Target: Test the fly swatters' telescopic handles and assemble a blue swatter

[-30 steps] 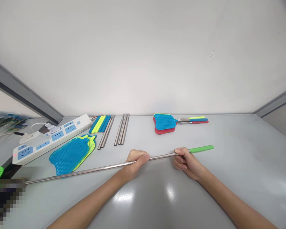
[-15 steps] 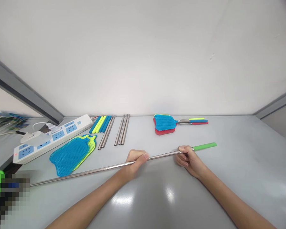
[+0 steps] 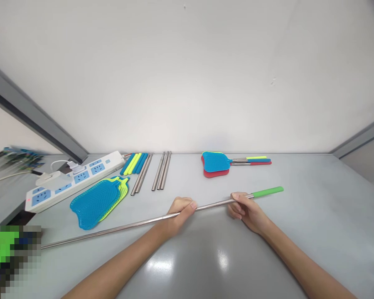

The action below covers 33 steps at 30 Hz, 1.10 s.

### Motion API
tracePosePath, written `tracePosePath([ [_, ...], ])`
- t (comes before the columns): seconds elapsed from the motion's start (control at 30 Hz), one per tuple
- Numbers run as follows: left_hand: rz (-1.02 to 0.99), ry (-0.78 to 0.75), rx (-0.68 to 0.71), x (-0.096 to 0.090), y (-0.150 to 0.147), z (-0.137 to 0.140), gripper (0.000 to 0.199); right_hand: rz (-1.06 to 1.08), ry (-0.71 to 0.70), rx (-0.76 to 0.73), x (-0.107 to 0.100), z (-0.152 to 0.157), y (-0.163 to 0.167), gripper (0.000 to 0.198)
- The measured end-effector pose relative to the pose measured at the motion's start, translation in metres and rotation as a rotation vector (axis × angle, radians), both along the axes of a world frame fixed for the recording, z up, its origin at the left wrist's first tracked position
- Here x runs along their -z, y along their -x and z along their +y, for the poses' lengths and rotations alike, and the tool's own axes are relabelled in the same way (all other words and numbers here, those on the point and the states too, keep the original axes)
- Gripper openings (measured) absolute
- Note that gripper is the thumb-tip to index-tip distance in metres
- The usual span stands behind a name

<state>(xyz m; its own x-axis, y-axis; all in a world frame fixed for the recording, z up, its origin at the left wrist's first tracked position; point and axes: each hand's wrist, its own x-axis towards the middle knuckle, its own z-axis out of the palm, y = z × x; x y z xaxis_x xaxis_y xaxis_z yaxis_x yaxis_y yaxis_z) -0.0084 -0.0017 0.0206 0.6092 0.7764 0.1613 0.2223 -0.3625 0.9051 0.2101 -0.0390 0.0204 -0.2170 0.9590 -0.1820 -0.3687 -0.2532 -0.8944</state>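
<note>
Low over the table (image 3: 314,216), both hands pinch the rod (image 3: 118,227): left hand (image 3: 178,212) mid-shaft, right hand (image 3: 244,207) by the green grip (image 3: 267,191). That long free end could sag or sweep into the blue swatter heads (image 3: 95,201) behind, maybe the power strip (image 3: 71,180).

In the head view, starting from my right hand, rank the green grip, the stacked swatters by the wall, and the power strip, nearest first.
From the right hand:
1. Green grip, just beyond the fingers, to the right.
2. Stacked swatters, back by the wall.
3. Power strip, far left.
</note>
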Motion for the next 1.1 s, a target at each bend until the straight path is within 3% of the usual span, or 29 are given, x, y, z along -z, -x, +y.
tracePosePath([
  [0.13,-0.006,0.028,0.014,0.0,0.0,0.0,0.039,-0.007,-0.028,-0.023,-0.001,-0.001,0.001,0.037],
  [0.43,0.0,-0.119,0.106,0.003,-0.002,-0.001,0.037,-0.017,-0.048,-0.044,-0.004,-0.005,0.014,0.028],
  [0.8,0.05,-0.131,0.243,-0.005,-0.006,-0.002,0.037,0.044,-0.002,-0.189,-0.008,-0.021,0.043,0.015],
  [1.1,0.055,-0.087,0.191,-0.005,-0.004,-0.002,0.039,0.095,0.051,-0.128,-0.011,-0.019,0.039,0.015],
])
